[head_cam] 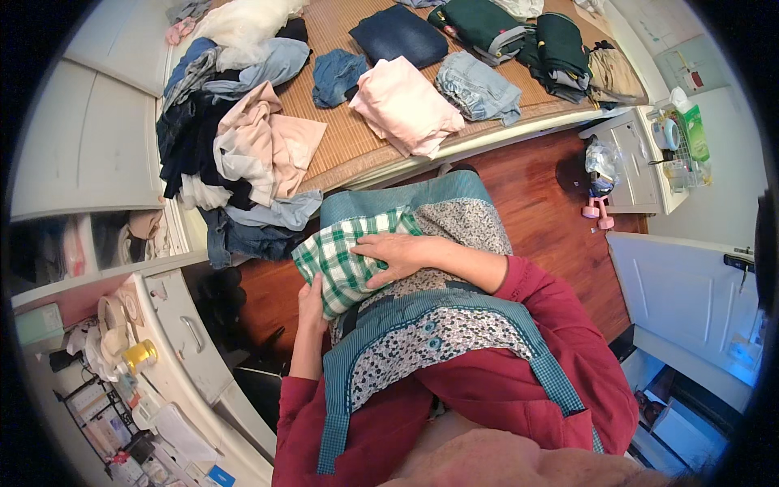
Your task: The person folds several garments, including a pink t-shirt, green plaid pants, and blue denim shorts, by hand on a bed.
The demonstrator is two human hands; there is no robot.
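A folded green-and-white checked cloth (341,249), perhaps a garment, rests across my lap on the apron (456,219). My left hand (311,304) grips its lower left edge, thumb on top and fingers underneath. Spread over the upper face of the cloth is my right hand (398,254), palm down with its fingers apart. On the bed mat ahead lie a folded pale pink garment (408,106), folded dark jeans (398,35), a small blue denim piece (338,76) and light denim (479,86).
A heap of loose clothes (243,122) hangs over the bed's left end. Folded dark green garments (557,52) lie at the far right. Pink dumbbells (598,212) stand by a white nightstand (633,161). To the left is a cluttered white dresser (182,365).
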